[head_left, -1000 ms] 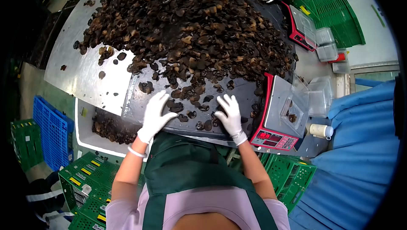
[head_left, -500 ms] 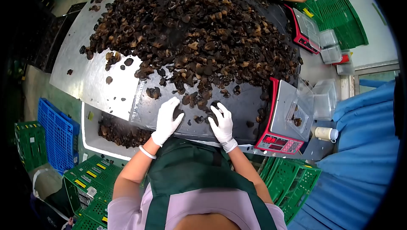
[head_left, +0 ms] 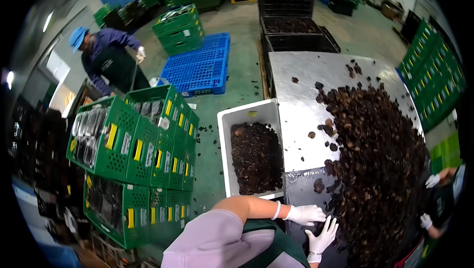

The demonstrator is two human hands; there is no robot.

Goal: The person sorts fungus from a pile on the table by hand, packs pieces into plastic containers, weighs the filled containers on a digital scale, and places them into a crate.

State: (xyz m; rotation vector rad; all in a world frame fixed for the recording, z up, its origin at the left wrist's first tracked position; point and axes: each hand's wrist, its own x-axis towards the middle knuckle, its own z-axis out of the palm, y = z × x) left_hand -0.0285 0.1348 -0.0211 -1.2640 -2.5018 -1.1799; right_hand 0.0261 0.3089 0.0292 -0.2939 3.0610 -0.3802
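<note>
My left hand [head_left: 305, 214], in a white glove with a pale band at the wrist, lies on the dark sheet at the table's near edge, its fingers stretched toward the pile. Just below it my right hand [head_left: 322, 237], also gloved, has its thumb and fingers apart. Dark pieces lie between and beside the two hands; neither visibly grips one. A big heap of wood ear mushrooms [head_left: 375, 169], brown-black and curled, covers the table right of my hands. Loose pieces are scattered along its left side.
A white tub [head_left: 223, 154] of dark mushrooms stands against the metal table [head_left: 296, 105]. Green crates [head_left: 136, 152] with packed trays are stacked left, near a person [head_left: 111, 56]. A blue pallet [head_left: 197, 65] lies beyond. A co-worker's gloved hands [head_left: 433, 180] show at far right.
The view has swung left, bringing the tub, crates and another person into sight; the red scales have nearly left the view. My hands have come closer together on the sheet.
</note>
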